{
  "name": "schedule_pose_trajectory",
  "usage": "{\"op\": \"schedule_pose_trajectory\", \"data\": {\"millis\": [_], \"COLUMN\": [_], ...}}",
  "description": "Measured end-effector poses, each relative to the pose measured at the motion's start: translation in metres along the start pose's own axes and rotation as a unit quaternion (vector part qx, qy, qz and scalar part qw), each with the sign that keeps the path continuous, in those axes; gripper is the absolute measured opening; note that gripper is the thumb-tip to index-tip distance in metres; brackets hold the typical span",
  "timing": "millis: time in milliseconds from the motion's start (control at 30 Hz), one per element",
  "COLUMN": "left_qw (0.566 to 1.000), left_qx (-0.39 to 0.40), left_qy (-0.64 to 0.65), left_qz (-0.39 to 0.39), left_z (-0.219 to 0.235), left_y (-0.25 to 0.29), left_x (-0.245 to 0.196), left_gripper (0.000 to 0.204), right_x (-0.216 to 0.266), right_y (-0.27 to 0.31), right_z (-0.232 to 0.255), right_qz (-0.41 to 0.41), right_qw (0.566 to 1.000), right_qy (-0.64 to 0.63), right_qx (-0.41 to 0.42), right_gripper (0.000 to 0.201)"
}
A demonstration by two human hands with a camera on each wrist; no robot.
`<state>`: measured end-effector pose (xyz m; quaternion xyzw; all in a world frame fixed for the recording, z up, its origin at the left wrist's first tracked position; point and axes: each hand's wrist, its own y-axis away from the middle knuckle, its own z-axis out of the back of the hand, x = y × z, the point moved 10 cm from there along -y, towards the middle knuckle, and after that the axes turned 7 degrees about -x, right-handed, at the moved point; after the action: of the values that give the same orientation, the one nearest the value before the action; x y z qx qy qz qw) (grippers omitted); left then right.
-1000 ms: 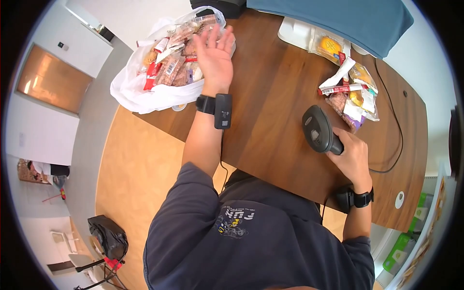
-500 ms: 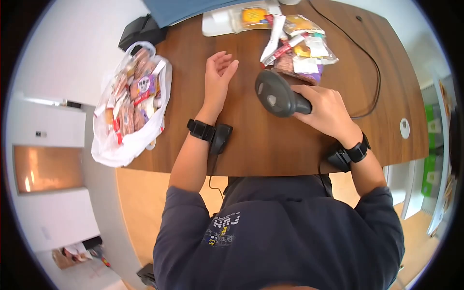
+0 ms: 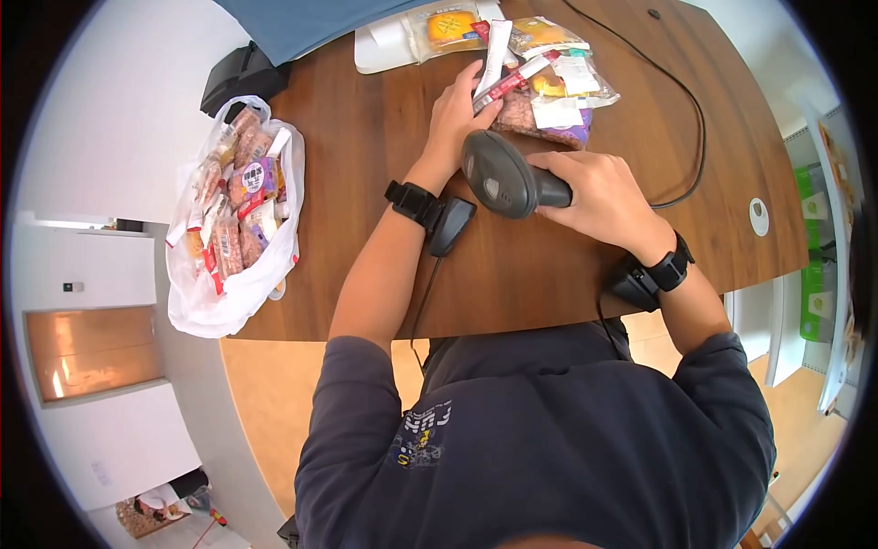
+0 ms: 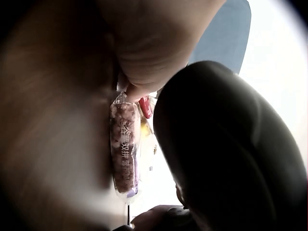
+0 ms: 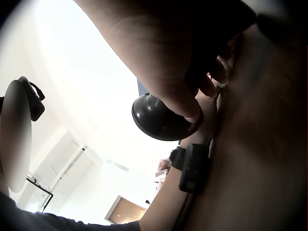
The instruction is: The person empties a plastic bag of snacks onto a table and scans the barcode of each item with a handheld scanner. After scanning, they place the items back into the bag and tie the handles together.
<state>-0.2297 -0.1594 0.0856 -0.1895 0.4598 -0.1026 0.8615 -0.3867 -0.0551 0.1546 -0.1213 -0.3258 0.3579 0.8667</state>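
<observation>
My right hand (image 3: 599, 197) grips the handle of a dark grey handheld barcode scanner (image 3: 501, 176), its broad head pointing left over the table. My left hand (image 3: 455, 119) reaches to the left edge of a pile of packaged snacks, thumb and fingers apart around the ends of red-and-white stick packets (image 3: 517, 80). Beside its thumb lies a clear bag of pinkish chunks (image 3: 517, 117); in the left wrist view this same bag (image 4: 126, 144) stands right at the thumb tip. The scanner head (image 4: 216, 144) covers much of that view. Some left fingertips are hidden.
A white plastic bag (image 3: 206, 306) full of wrapped snacks sits at the table's left edge. Behind the pile are a wrapped yellow cake (image 3: 452, 27) and a white tray (image 3: 377, 50). A black box (image 3: 240, 78) stands at the back left; a black cable (image 3: 700, 137) curves along the right.
My left hand has moved from over the white bag, across the table, to the snack pile at the right. The right hand keeps hold of the scanner. The head view has turned.
</observation>
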Motion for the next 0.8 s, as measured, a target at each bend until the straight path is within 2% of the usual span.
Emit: {"op": "schedule_pose_trajectory", "data": {"millis": [67, 200, 267, 300, 333, 367, 400, 433, 500, 533, 600, 633, 700, 733, 800], "left_qw": [1.0, 0.999, 0.989, 0.989, 0.957, 0.899, 0.856, 0.857, 0.769, 0.769, 0.737, 0.719, 0.732, 0.744, 0.753], "left_qx": [0.0, -0.024, -0.032, -0.031, -0.001, 0.03, 0.034, 0.036, 0.142, 0.147, 0.193, 0.216, 0.241, 0.261, 0.255], "left_qy": [-0.031, -0.01, 0.144, 0.145, 0.271, 0.389, 0.47, 0.468, 0.557, 0.555, 0.585, 0.599, 0.583, 0.569, 0.557], "left_qz": [-0.004, -0.027, 0.015, 0.013, 0.106, 0.197, 0.212, 0.211, 0.28, 0.281, 0.279, 0.279, 0.258, 0.234, 0.241], "left_z": [-0.002, 0.005, 0.01, 0.015, 0.015, 0.009, 0.01, 0.014, 0.003, 0.004, -0.003, -0.006, -0.008, -0.009, -0.009], "left_y": [-0.002, 0.001, 0.002, 0.002, 0.006, 0.012, 0.013, 0.015, 0.027, 0.028, 0.032, 0.035, 0.036, 0.036, 0.036], "left_x": [0.005, 0.007, 0.01, 0.009, 0.017, 0.016, 0.003, 0.001, -0.005, -0.005, -0.01, -0.015, -0.019, -0.025, -0.025], "left_gripper": [0.055, 0.05, 0.041, 0.041, 0.037, 0.034, 0.033, 0.033, 0.036, 0.036, 0.035, 0.035, 0.033, 0.032, 0.03], "right_x": [0.001, 0.002, 0.002, 0.001, 0.001, -0.002, -0.005, -0.005, -0.012, -0.013, -0.021, -0.023, -0.031, -0.034, -0.041], "right_y": [0.0, 0.0, -0.001, -0.001, -0.001, -0.001, -0.002, -0.002, -0.002, -0.002, -0.001, -0.001, 0.001, 0.001, 0.001], "right_z": [-0.002, -0.003, -0.001, 0.001, 0.003, 0.004, 0.006, 0.007, 0.018, 0.019, 0.032, 0.033, 0.046, 0.049, 0.052], "right_qz": [0.002, 0.001, 0.0, -0.001, -0.001, -0.011, -0.022, -0.023, -0.046, -0.05, -0.069, -0.073, -0.098, -0.093, -0.112], "right_qw": [1.0, 1.0, 1.0, 1.0, 1.0, 1.0, 0.999, 0.999, 0.996, 0.996, 0.989, 0.988, 0.977, 0.974, 0.97], "right_qy": [0.005, 0.009, 0.002, -0.005, -0.004, -0.014, -0.025, -0.025, -0.029, -0.029, -0.034, -0.034, -0.039, -0.044, -0.052], "right_qx": [0.004, 0.014, 0.007, -0.001, -0.003, -0.008, -0.014, -0.017, -0.064, -0.067, -0.129, -0.132, -0.188, -0.202, -0.208], "right_gripper": [0.035, 0.036, 0.036, 0.037, 0.037, 0.036, 0.036, 0.036, 0.038, 0.038, 0.04, 0.04, 0.041, 0.038, 0.038]}}
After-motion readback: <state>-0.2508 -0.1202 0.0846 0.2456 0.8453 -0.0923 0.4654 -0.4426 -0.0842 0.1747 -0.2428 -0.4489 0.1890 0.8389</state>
